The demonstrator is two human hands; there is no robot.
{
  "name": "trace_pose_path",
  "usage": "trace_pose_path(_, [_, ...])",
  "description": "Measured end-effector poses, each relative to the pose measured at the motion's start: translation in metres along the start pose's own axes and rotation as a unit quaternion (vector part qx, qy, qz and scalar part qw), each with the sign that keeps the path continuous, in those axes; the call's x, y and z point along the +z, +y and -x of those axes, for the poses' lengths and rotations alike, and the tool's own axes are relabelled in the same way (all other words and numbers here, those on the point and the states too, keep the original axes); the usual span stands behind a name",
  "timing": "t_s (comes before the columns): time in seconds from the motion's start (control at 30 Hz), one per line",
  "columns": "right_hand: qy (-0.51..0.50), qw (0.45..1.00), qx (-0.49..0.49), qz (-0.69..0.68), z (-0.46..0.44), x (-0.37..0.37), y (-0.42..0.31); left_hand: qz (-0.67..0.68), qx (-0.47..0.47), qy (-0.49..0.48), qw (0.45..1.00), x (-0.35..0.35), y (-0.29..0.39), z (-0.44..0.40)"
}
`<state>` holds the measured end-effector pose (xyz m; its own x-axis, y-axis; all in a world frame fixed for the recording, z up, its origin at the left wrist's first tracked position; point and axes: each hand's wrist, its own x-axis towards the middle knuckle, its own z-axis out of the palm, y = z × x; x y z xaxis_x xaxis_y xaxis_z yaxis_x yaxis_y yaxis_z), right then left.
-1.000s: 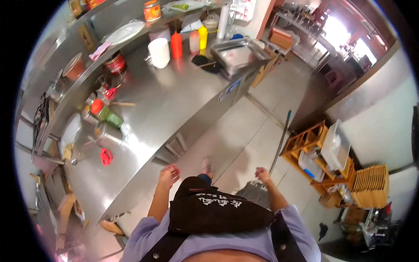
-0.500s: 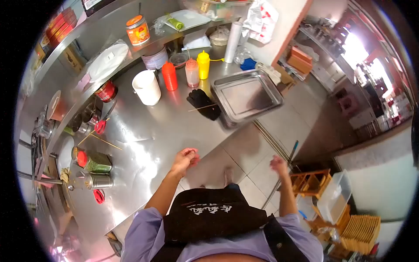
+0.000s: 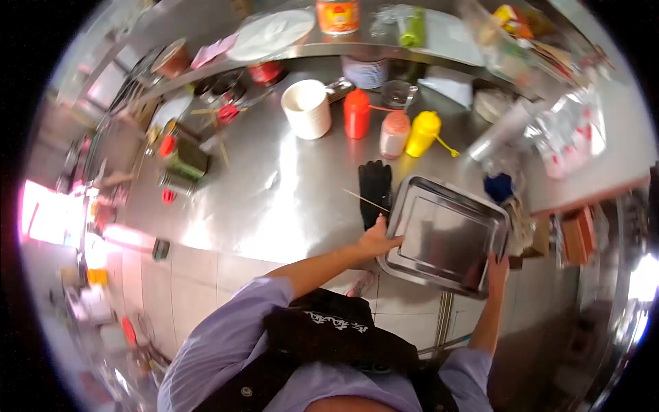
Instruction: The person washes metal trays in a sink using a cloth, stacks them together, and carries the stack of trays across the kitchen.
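A rectangular steel tray [image 3: 449,237] lies at the right end of the steel counter. My left hand [image 3: 376,238] grips its left edge, the thumb over the rim. At the tray's right edge, my right hand [image 3: 497,268] is closed on the rim. A black glove [image 3: 375,189] with a thin wooden stick [image 3: 366,200] across it lies just left of the tray. Behind them stand a red squeeze bottle [image 3: 356,114], a pinkish bottle [image 3: 395,134], a yellow bottle [image 3: 423,134] and a white pitcher [image 3: 306,110].
A shelf [image 3: 384,50] runs along the back, bearing an orange-labelled jar [image 3: 338,16] and a white plate [image 3: 273,34]. Spice jars [image 3: 184,156] stand on the left. A plastic-wrapped roll [image 3: 503,129] and a blue cloth [image 3: 498,187] are beyond the tray.
The view has swung right and closer to the counter. Both hands have moved from empty air onto the tray and taken hold of its opposite edges.
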<state>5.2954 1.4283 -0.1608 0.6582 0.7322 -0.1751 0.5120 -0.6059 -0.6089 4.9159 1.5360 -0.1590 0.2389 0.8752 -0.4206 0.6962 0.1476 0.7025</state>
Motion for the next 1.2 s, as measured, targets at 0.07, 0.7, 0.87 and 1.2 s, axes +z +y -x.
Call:
trace_pose_path(0.07, [-0.018, 1.0, 0.007, -0.017, 0.01, -0.006, -0.02, 0.031, -0.049, 0.037, 0.998, 0.008, 0.018, 0.001])
trace_pose_path(0.7, [0.029, 0.991, -0.101, -0.088, 0.15, -0.017, -0.045, 0.077, 0.062, 0.048, 0.994, -0.066, 0.004, 0.15])
trace_pose_path(0.87, [-0.034, 0.992, -0.11, -0.06, 0.26, 0.039, -0.041, 0.117, 0.079, 0.109, 0.984, -0.103, -0.14, 0.241])
trace_pose_path(1.2, [-0.34, 0.881, -0.321, -0.067, 0.421, 0.187, -0.183, 0.306, -0.079, 0.366, 0.875, -0.172, -0.3, 0.523])
